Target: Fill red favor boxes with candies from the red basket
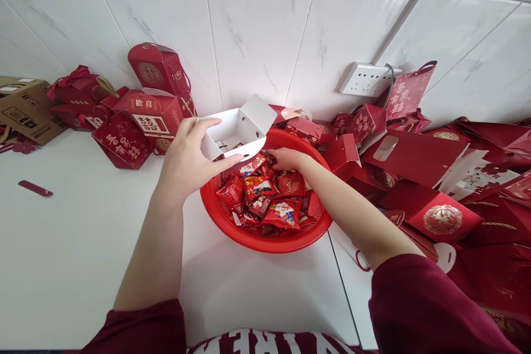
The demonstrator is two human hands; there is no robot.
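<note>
My left hand (186, 157) grips a small gift box (234, 130) by its near side, thumb along the front edge. The box is white inside, its lid flaps stand up, and a little dark item seems to lie at its bottom. Below and beside it sits a red plastic basket (265, 244) filled with wrapped candies (284, 214) in red and brown packets. My right hand (284, 159) reaches into the back of the basket, fingers bent down among the candies. Its fingertips are partly hidden, so what they hold is unclear.
Several red gift boxes (151, 113) stand against the tiled wall at left, near a brown cardboard box (31, 110). Many red boxes and bags (415, 157) are heaped at right, under a power strip (367, 79). A dark red strip (35, 188) lies on the white table (83, 243).
</note>
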